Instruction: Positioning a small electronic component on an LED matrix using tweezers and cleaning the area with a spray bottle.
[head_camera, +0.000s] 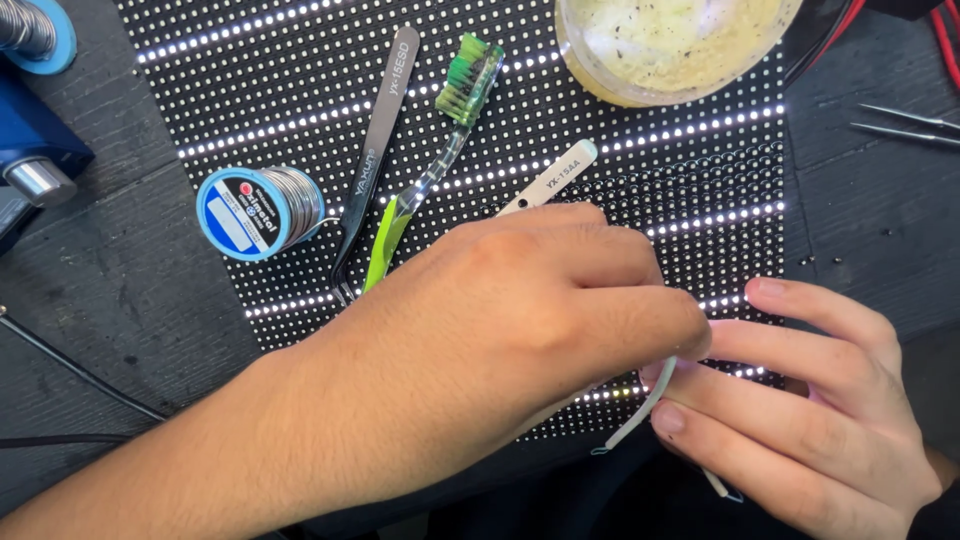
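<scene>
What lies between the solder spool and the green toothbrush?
The head view shows dark tweezers lying on the LED panel between the solder spool and the toothbrush.

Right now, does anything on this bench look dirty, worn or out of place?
Yes. The toothbrush lying on the dotted panel has stained, splayed green bristles, and the clear bowl at the panel's top edge holds cloudy yellowish liquid with dark specks.

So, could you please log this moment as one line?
left hand: over white tweezers | right hand: pinching thin white strip | surface: lit LED panel | nearby: toothbrush, solder spool
</scene>
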